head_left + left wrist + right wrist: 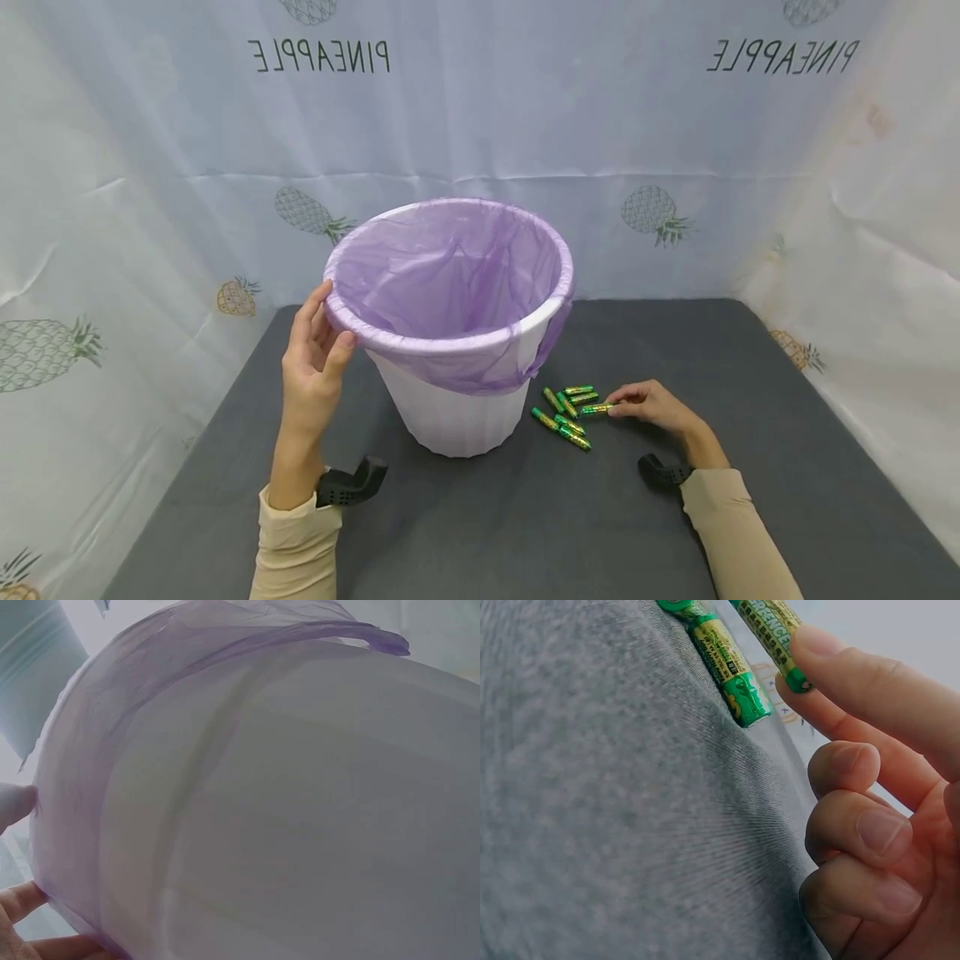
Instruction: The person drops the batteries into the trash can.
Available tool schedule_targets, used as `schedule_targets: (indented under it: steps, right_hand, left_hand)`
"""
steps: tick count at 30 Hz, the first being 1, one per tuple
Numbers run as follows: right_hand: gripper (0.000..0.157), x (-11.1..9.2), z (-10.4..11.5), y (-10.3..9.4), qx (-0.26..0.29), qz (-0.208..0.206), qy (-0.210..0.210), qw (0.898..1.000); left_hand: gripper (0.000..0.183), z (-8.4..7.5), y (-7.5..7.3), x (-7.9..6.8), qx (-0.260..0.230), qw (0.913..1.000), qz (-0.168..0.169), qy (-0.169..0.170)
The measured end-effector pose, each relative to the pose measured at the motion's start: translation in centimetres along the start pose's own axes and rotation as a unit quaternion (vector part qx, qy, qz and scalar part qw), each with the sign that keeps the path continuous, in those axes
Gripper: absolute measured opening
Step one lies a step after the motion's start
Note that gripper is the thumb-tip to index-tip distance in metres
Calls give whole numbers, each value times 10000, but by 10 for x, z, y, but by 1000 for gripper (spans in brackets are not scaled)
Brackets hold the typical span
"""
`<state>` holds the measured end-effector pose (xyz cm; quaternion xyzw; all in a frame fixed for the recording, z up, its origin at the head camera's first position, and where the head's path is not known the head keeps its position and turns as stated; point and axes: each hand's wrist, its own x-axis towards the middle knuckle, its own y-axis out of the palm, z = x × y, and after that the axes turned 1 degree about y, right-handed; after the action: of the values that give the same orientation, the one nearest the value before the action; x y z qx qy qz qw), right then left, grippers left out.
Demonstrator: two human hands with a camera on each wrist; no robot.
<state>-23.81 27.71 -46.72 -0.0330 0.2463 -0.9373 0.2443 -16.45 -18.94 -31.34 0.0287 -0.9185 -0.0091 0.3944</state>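
A white trash bin [450, 417] lined with a purple plastic bag [450, 292] stands on the dark table. At the left side of its rim is my left hand [311, 375], fingers spread and fingertips touching the bag-covered edge; the left wrist view shows the thumb and fingers against the purple bag [71, 825]. To the right of the bin, my right hand [656, 408] pinches one end of a green and gold battery [769, 634] between thumb and index finger. Its other fingers curl in toward the palm. Several similar batteries [573, 437] lie loose between bin and right hand.
The dark grey cloth-like tabletop [480, 533] extends around the bin. A pale curtain [480, 125] printed with pineapples hangs behind and along both sides. Another battery [731, 671] lies close by the pinched one in the right wrist view.
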Motion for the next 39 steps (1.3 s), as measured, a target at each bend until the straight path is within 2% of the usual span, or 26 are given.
schedule_targets:
  steps: [6, 13, 20, 25, 29, 34, 39]
  right_hand:
    - [22, 3, 6, -3, -148, -128, -137, 9997]
    - [21, 3, 15, -5, -127, -112, -317, 9994]
    - [18, 2, 36, -8, -87, -122, -788, 9968]
    - [17, 0, 52, -12, -33, -233, -867, 9960]
    - [17, 0, 65, -14, -10, -403, -854, 9955]
    - [17, 1, 83, -17, -60, -713, -1020, 9922]
    - [18, 0, 98, -20, -124, -918, -1020, 9905]
  left_hand:
    - [53, -1, 0, 2, -56, 10000, -38, 67]
    - [54, -1, -2, 0, 46, 10000, -64, -43]
    - [53, -2, -3, -1, -2, 10000, -41, 13]
    - [55, -3, -2, -1, 34, 9998, -82, -160]
    - [56, -3, -1, -1, 37, 9997, -71, -247]
    - [55, 0, -2, -1, 22, 9999, -34, -129]
    - [55, 0, -2, -3, 18, 9998, -44, -171]
